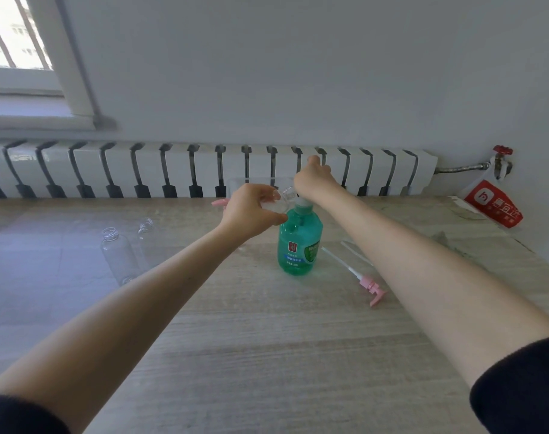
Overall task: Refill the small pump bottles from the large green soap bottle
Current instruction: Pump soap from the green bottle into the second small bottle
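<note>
Centre-left of frame: two small clear plastic bottles stand uncapped on the pale wood-grain table (266, 339), a nearer clear bottle (119, 255) and a farther clear bottle (147, 230). Both look empty.

Centre: the left hand (249, 211) grips a third small clear bottle (282, 200), tilted, with its mouth toward the spout of the large translucent green soap bottle (299, 245). I cannot make out what is in the held bottle. The green bottle stands upright on the table just below and looks mostly full.

The right hand (313, 181) rests on the green bottle's pump top. Its fingers are hidden, so I cannot tell whether it grips or presses.

Step, as judged: pumping soap into the held bottle. Keep the mouth close under the spout, use slow full strokes, and press straight down so the green bottle does not tip.

Right of centre: a pink pump head with white dip tube (371, 288) lies loose on the table.
</note>
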Motion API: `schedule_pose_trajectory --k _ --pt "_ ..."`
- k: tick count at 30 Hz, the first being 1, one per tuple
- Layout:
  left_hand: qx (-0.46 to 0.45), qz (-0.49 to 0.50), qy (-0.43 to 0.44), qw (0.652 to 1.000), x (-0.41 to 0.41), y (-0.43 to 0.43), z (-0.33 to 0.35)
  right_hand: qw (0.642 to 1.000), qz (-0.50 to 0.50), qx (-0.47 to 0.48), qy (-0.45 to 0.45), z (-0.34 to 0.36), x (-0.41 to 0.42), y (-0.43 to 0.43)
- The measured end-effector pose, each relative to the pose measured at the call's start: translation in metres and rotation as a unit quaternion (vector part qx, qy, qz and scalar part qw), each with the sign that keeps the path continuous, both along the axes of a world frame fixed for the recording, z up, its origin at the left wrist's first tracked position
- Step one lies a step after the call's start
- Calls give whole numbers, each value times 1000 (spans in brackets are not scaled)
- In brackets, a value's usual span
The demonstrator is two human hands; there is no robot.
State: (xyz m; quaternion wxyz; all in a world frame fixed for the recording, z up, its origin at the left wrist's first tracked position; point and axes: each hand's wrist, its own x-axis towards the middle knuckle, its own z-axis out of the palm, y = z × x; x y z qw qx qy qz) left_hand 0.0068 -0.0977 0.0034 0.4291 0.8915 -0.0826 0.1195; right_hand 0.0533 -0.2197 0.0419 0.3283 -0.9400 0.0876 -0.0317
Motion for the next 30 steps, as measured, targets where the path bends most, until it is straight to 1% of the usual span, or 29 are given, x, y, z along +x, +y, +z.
schedule_pose_trajectory --k 7,11,22,30 --pt "-26 1 7 1000 -3 -1 2 1000 -2 25 -9 10 -6 -3" --pt "-30 -7 8 999 -4 -2 6 999 12 20 -26 19 -8 -5" --pt "-32 -10 12 999 -2 -1 4 1000 -10 16 16 16 -5 1" --pt "-29 -5 12 999 -2 0 -1 1000 -8 25 12 6 -3 1"
